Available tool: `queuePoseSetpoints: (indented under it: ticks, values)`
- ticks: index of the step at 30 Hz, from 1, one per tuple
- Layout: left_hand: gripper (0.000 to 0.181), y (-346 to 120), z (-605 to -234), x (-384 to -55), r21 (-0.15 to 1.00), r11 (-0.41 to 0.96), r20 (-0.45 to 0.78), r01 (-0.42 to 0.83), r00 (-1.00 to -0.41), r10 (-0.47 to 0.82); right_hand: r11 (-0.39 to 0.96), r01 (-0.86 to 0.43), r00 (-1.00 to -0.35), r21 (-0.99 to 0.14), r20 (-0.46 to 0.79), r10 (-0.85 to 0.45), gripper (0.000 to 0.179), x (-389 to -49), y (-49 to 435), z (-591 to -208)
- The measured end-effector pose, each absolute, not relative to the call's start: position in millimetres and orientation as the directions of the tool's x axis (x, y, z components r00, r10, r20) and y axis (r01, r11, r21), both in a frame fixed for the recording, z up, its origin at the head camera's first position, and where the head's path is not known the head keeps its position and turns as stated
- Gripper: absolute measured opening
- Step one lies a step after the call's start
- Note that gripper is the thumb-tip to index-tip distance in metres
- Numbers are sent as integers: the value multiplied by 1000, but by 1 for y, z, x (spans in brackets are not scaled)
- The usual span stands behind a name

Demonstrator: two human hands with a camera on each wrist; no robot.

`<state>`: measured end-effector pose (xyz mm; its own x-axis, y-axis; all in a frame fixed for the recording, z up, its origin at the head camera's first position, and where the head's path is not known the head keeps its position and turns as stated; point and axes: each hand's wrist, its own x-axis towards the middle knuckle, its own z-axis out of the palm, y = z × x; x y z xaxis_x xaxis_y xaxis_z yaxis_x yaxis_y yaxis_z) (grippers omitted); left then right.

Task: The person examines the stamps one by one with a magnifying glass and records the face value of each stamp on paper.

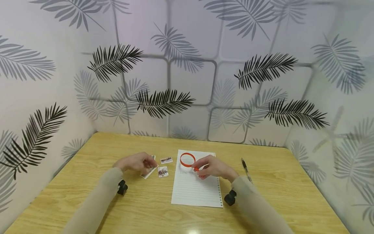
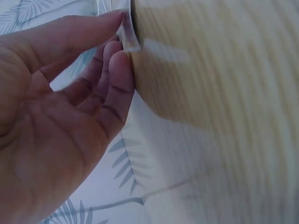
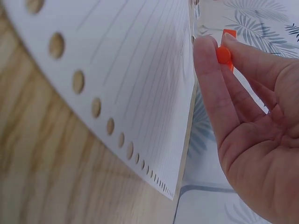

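My left hand [image 1: 137,163] pinches a glossy picture card [image 2: 129,32] between thumb and fingertips at the left of the table; the fingers hide part of the card in the head view. Beside that hand lie two small pictures, a narrow one [image 1: 166,160] and a squarer one [image 1: 163,172]. My right hand [image 1: 214,167] holds a red-rimmed magnifying glass [image 1: 191,165] by its handle [image 3: 224,55], thumb against fingers. The round lens stands over the upper part of a lined paper sheet [image 1: 195,193], which bears a faint line of handwriting [image 1: 187,173].
A dark pen [image 1: 246,169] lies to the right of the sheet, close to the right forearm. All of this is on a wooden table [image 1: 152,208]. Behind it and at both sides rise walls [image 1: 190,81] covered in a leaf pattern.
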<state>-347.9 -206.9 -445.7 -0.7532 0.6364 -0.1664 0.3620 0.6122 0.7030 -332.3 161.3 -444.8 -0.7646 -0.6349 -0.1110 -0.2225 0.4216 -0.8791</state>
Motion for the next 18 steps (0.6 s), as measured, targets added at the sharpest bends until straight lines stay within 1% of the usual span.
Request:
queuePoseSetpoints:
  ticks: [5,10,15,18]
  values:
    - [54,-213,-443,-348,683,641,-220,349,-739,636,426,-238,-745,-873,-117,-657,34,-330,152,-445]
    - [53,-216,-443,-348,661,654,-221,368,-738,638,427,-262,-727,-866,-114,-677,33,-327,141,-446]
    - [51,-216,-444,-349,675,635,-203,374,-734,648,440,-273,-722,-856,-120,-682,31,-325,129,-447]
    - [50,-216,-445,-350,686,633,-210,359,-734,645,432,-275,-705,-859,-126,-698,31,-324,122,-449]
